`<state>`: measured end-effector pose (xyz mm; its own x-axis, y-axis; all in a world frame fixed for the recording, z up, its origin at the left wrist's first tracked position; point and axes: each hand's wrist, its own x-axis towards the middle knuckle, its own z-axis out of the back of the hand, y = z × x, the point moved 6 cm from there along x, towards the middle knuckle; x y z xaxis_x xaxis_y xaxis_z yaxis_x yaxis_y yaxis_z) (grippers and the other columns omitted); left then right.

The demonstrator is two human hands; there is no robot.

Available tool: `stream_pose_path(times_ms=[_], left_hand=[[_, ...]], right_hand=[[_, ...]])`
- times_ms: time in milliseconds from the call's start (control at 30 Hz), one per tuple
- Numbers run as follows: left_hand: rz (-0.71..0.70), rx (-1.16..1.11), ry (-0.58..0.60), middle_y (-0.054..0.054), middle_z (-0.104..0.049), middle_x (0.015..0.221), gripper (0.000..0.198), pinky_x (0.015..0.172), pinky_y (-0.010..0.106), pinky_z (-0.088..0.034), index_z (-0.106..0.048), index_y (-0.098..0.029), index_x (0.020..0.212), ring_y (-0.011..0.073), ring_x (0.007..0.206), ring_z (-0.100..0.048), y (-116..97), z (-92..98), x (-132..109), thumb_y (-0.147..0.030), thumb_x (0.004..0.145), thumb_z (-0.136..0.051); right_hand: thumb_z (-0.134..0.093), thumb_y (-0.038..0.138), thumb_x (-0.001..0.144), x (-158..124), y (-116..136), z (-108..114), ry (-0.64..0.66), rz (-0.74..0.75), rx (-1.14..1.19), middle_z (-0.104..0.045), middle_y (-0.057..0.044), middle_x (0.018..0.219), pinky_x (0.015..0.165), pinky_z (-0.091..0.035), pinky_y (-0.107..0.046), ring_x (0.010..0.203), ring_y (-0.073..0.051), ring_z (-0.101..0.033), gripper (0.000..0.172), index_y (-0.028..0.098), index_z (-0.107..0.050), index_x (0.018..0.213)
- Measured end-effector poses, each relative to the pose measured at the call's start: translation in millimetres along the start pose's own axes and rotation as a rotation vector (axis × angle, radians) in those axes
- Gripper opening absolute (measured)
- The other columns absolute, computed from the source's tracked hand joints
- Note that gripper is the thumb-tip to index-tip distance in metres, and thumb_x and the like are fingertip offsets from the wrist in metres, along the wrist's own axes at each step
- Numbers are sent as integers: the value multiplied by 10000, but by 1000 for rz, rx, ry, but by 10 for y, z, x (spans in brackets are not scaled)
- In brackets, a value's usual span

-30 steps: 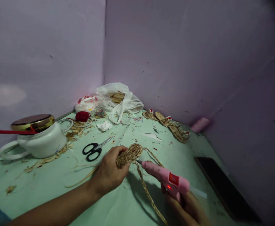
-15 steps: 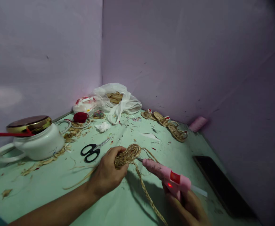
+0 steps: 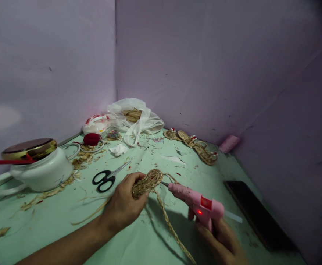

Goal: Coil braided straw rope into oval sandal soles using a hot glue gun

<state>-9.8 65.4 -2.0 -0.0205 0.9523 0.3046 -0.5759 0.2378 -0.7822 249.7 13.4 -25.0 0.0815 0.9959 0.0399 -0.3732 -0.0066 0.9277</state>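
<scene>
Between the thumb and fingers of my left hand (image 3: pixel 126 200) is a coiled, oval piece of braided straw (image 3: pixel 147 183), held above the table. A loose straw braid (image 3: pixel 170 222) trails from it toward the bottom edge, and another strand loops out behind the glue gun's nozzle. My right hand (image 3: pixel 218 237) is wrapped round the handle of a pink hot glue gun (image 3: pixel 195 200), whose red light is lit. A clear glue stick (image 3: pixel 233 217) pokes out of its back. The nozzle tip points at the coil's right edge; whether it touches I cannot tell.
Black-handled scissors (image 3: pixel 106 180) lie left of my left hand. A white mug (image 3: pixel 43 171) with a gold-rimmed lid stands farther left. Straw sandals (image 3: pixel 190 139), a plastic bag (image 3: pixel 150 121) and red yarn (image 3: pixel 92 139) lie at the back. A dark phone (image 3: pixel 256 211) rests on the right.
The whole view has shifted slightly. Both hands keep their holds, and the glue gun's nozzle stays by the right edge of the straw coil, with its body tilted a little differently.
</scene>
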Motion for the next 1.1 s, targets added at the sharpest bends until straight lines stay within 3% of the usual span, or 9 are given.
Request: stream_pose_path(times_ms=[100, 200, 367, 433, 767, 1000, 1100], left_hand=[[6, 1, 4, 80, -653, 1024, 336, 861, 397, -511, -546, -179, 1042, 229, 938, -630, 9, -2, 1, -264, 718, -560], [8, 4, 10, 82, -648, 1031, 347, 871, 401, -505, -542, -175, 1052, 231, 951, -626, 12, 1, -2, -259, 716, -556], [2, 7, 8, 78, -643, 1032, 336, 865, 396, -505, -539, -178, 1052, 227, 952, -622, 0, 3, 1, -259, 726, -556], [-7, 14, -2, 72, -646, 1025, 331, 856, 387, -509, -541, -184, 1047, 223, 940, -626, -4, 6, 2, -258, 726, -561], [-20, 48, 2, 58, -646, 1024, 341, 837, 361, -513, -538, -197, 1062, 214, 926, -631, 10, 2, -3, -257, 728, -570], [-20, 41, 15, 56, -643, 1029, 337, 844, 369, -511, -537, -199, 1060, 215, 935, -630, 2, -10, 1, -254, 729, -569], [-26, 48, 16, 67, -639, 1038, 344, 854, 385, -507, -532, -190, 1069, 221, 946, -626, 7, -9, -2, -260, 733, -563]], right_hand=[[-604, 464, 785, 16, 101, -31, 29, 37, 56, -694, -68, 1045, 901, -478, -350, 979, -257, -619, 329, 243, -685, 1014], [-597, 464, 796, 30, 162, -39, 42, 67, 100, -700, -71, 994, 901, -480, -343, 957, -249, -623, 343, 247, -681, 1048], [-555, 476, 825, 67, 87, 30, 68, 101, -6, -636, -36, 724, 687, -540, -307, 568, -167, -552, 338, 240, -699, 1018], [-557, 475, 823, 83, 30, 64, 72, 110, -55, -586, -24, 659, 595, -528, -276, 524, -154, -512, 339, 234, -704, 1010], [-545, 501, 822, 91, 28, 75, 83, 105, -96, -610, -33, 723, 631, -511, -284, 575, -170, -531, 358, 234, -704, 999], [-535, 494, 832, 61, 67, 65, 35, 79, -51, -541, -11, 644, 696, -512, -307, 615, -185, -531, 362, 233, -690, 1029], [-554, 504, 815, 63, 38, 67, 64, 75, -95, -582, -32, 690, 633, -514, -290, 628, -193, -541, 362, 229, -699, 1001]])
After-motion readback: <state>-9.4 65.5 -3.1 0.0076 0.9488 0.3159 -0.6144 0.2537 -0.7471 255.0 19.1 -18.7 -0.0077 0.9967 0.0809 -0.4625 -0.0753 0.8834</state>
